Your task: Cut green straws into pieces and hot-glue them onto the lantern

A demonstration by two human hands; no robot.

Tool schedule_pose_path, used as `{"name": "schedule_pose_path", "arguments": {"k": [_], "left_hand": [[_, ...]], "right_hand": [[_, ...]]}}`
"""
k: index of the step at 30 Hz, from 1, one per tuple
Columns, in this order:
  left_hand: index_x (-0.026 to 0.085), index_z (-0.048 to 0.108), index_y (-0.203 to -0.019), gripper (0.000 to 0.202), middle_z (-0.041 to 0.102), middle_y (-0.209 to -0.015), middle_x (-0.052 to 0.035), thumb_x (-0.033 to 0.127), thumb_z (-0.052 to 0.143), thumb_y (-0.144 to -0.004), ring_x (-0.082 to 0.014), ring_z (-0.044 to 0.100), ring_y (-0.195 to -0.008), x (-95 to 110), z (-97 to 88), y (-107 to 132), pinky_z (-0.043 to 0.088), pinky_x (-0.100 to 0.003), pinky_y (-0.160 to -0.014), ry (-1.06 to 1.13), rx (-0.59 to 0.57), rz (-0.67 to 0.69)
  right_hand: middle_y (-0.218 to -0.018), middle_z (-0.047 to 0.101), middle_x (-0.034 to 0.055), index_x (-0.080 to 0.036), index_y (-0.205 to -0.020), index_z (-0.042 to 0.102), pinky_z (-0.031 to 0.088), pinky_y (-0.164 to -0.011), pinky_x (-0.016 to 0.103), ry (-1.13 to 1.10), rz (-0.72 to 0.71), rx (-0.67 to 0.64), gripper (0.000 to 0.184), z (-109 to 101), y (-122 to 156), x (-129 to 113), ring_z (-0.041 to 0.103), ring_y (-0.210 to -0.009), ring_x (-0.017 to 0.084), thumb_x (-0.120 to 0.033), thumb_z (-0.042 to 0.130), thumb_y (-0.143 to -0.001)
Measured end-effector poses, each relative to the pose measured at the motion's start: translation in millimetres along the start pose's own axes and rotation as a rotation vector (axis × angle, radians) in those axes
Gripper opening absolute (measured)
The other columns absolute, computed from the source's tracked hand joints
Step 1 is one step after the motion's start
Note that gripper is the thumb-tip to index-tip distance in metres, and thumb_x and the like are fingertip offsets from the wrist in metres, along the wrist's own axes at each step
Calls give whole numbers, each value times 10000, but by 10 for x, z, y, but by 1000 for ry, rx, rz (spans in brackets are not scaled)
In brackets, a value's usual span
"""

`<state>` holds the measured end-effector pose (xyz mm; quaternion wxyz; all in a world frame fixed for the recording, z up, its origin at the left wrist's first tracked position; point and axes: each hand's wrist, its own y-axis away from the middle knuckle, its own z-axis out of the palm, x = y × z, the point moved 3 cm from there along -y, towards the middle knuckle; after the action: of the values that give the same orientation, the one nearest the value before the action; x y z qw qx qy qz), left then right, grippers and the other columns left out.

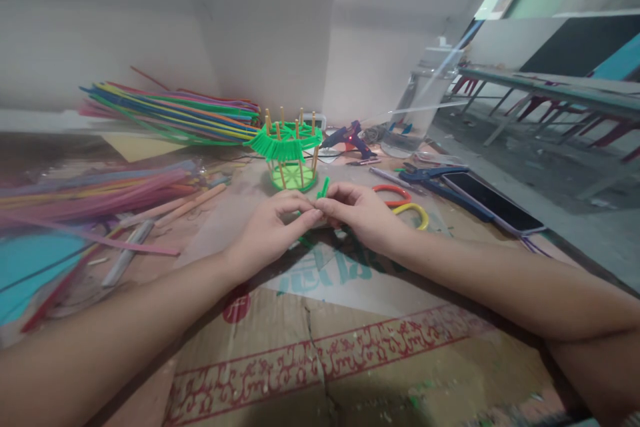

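Note:
My left hand [283, 220] and my right hand [365, 213] meet at the fingertips over the middle of the table. Both are closed in a pinch on a short piece of green pipe cleaner [325, 187], whose tip sticks up between the fingers. The rest of it is mostly covered by my fingers. Just behind stands a small round model [294, 177] with a green base, thin wooden posts and a fringed green ring around them. Scissors with red and yellow handles [411, 215] lie right beside my right hand, their blades hidden.
Bundles of coloured pipe cleaners [185, 113] lie at the back left, with more pink strips [115, 203] nearer. A glue gun [353, 140] with a red light rests behind the model. At right are a clear plastic container [413, 110], blue-handled pliers [450, 190] and a phone [493, 200].

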<state>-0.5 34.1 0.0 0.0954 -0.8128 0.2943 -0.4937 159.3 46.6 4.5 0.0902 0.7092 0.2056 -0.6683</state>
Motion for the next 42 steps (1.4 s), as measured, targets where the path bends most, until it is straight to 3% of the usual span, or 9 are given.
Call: {"name": "schedule_pose_path", "arguments": {"k": [8,16,19,25,29,34,42], "left_hand": [[195,690,-751,219,673,-806,-18,320,588,-899,-161,617,-808,19,16,0,468,-298,-790,-53,-3,45],[191,681,-802,242,664,-831,-18,350,545,-923,-173,609,-853,18,6,-11,450,-305,-814,-53,-32,19],[176,638,-730,318,622,-780,-23,338,470,-946,-172,595,-817,28,-10,-18,459,-298,-775,-16,-23,8],[190,694,-798,213,677,-834,-22,335,579,-903,-173,616,-852,6,18,-12,454,-306,-812,-69,-30,38],[191,691,-776,209,675,-811,-14,329,588,-895,-168,620,-827,7,14,-10,457,-300,-792,-83,-25,2],[191,686,-759,207,681,-814,-3,318,581,-883,-165,623,-809,29,1,-32,467,-287,-785,10,-15,-63],[177,682,-756,245,670,-802,-15,365,583,-878,-176,621,-817,-23,22,-20,457,-285,-741,45,-34,-111]], "right_hand": [[-642,563,-50,-198,-759,597,412,-546,240,-56,-34,3,245,-28,-21,4,497,-550,93,-402,732,-758],[-600,538,-48,-182,-688,597,361,-541,248,-33,10,26,284,-62,-20,-11,463,-542,93,-413,758,-729],[-612,531,-50,-181,-704,605,342,-540,250,8,6,42,269,-60,-21,-12,435,-544,90,-406,750,-729],[-618,527,-55,-186,-693,571,367,-564,249,63,-3,59,272,-32,-12,13,462,-566,93,-390,751,-715],[-643,543,-45,-182,-719,581,379,-570,252,102,-14,49,242,-43,-11,3,481,-583,98,-382,712,-756],[-699,600,-29,-184,-869,674,406,-586,249,-34,-47,-61,182,-96,-64,21,495,-587,89,-350,658,-795],[-660,587,-37,-173,-806,673,422,-586,258,6,-8,-39,190,-107,-81,55,496,-580,95,-350,705,-747]]}}
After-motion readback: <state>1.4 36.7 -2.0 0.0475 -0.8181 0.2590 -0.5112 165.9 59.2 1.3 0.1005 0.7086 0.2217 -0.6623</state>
